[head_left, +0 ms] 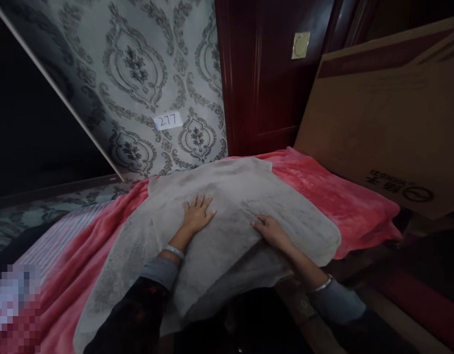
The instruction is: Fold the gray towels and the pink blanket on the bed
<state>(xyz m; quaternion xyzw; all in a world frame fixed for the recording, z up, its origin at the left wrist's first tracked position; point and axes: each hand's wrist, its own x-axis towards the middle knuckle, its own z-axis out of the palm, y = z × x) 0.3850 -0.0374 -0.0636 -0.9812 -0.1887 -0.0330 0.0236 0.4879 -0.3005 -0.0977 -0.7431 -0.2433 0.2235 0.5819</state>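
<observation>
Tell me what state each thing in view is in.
Gray cloth: spread out, partly folded over
Pink blanket: rumpled, partly covered
Left hand: open, flat on the gray cloth
Right hand: curled at the fold, grip unclear
Cardboard box: tilted, print upside down
Number label: stuck up, reading 277

Left hand lies flat, fingers spread, on a light-grey plush cloth; right hand pinches its folded edge. Cloth overlies a pink plush blanket.

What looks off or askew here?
The carton at right: its printed lettering appears upside down. The grey cloth also looks doubled over near the right hand, leaving its near side uneven.
</observation>
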